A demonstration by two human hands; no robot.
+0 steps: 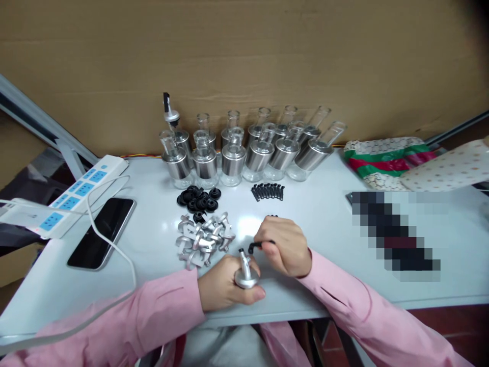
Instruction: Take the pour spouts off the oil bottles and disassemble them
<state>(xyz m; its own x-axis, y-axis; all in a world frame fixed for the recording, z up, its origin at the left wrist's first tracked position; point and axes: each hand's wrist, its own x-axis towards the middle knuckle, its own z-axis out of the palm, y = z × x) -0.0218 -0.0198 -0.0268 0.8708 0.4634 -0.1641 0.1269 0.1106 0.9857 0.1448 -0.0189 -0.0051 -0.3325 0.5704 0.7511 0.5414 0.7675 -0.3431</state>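
Observation:
Near the table's front edge, my left hand [225, 285] is wrapped round a silver metal spout [246, 277], its round base low and its narrow tip up. My right hand [286, 246] pinches a small black lever piece [262, 245] just right of the spout tip; a small gap shows between them. A pile of silver spout parts [205, 239] lies left of my hands. Behind it is a heap of black ring-shaped stoppers [197, 199]. A row of black lever pieces [268, 191] lies beyond my right hand.
Glass bottles with metal sleeves [234, 162] stand in two rows at the back; one bears a black-tipped spout [171, 116]. At left lie a power strip [82, 196], a phone [102, 233] and a white cable. Patterned bags [393, 163] and a pixelated object are at right.

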